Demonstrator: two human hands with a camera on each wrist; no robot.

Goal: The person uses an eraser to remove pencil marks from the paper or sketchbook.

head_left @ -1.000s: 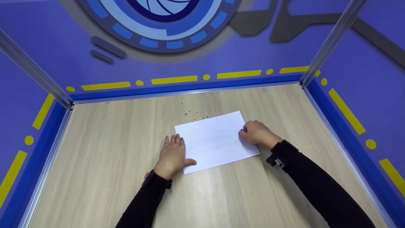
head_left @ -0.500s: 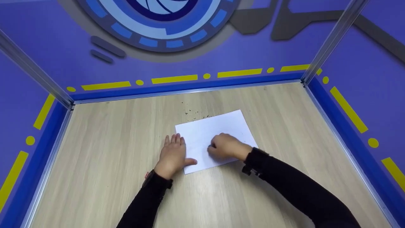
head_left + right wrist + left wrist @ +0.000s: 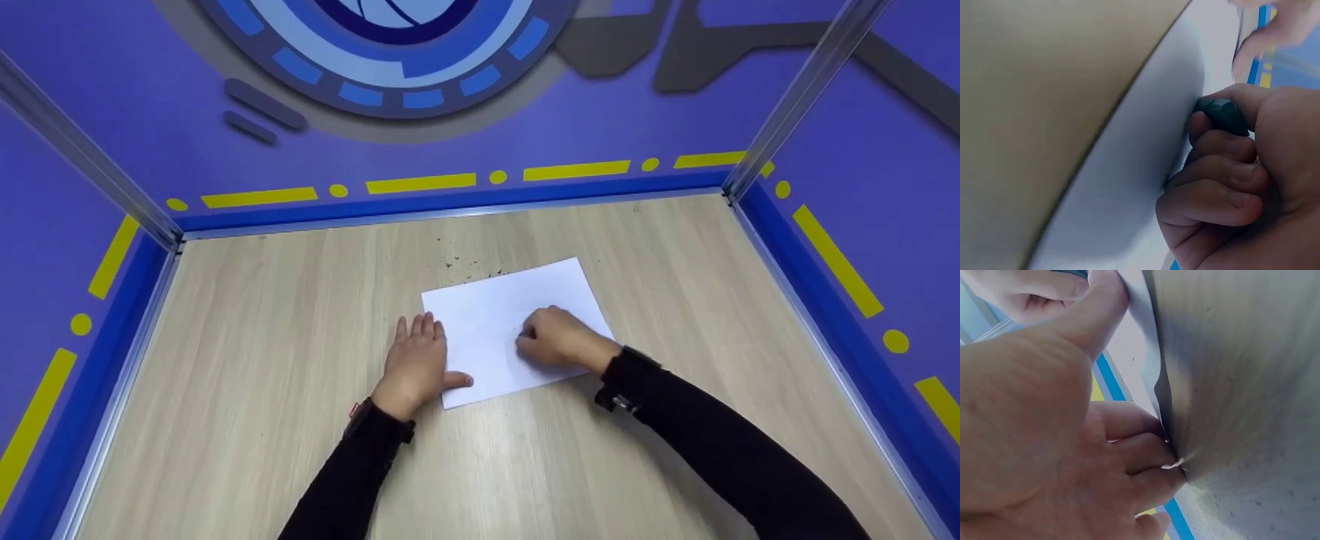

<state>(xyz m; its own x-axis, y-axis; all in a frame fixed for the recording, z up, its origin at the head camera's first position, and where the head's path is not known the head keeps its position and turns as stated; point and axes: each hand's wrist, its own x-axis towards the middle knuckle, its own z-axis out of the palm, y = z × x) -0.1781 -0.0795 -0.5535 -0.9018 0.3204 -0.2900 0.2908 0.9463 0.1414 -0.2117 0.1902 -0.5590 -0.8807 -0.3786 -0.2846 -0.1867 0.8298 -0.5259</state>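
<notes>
A white sheet of paper (image 3: 484,322) lies slightly turned on the wooden table. My left hand (image 3: 416,364) rests flat over its left edge, fingers spread and thumb on the paper's lower left corner. On the right half of the sheet, my right hand (image 3: 559,337) grips a small dark green eraser (image 3: 1223,115). Thumb and index finger pinch it, with the other fingers curled beneath, as the right wrist view shows. From the head view the eraser is mostly hidden by the hand. The left wrist view has the paper's edge (image 3: 1148,349) lifting a little between thumb and fingers.
Dark crumbs (image 3: 472,264) are scattered on the table (image 3: 300,315) just beyond the paper's far edge. Blue-purple panels (image 3: 420,150) with metal framing enclose the table at the back and both sides.
My right hand has gone from the paper's right edge leftward to its middle, then slightly back to the right. The left hand has stayed on the left edge.
</notes>
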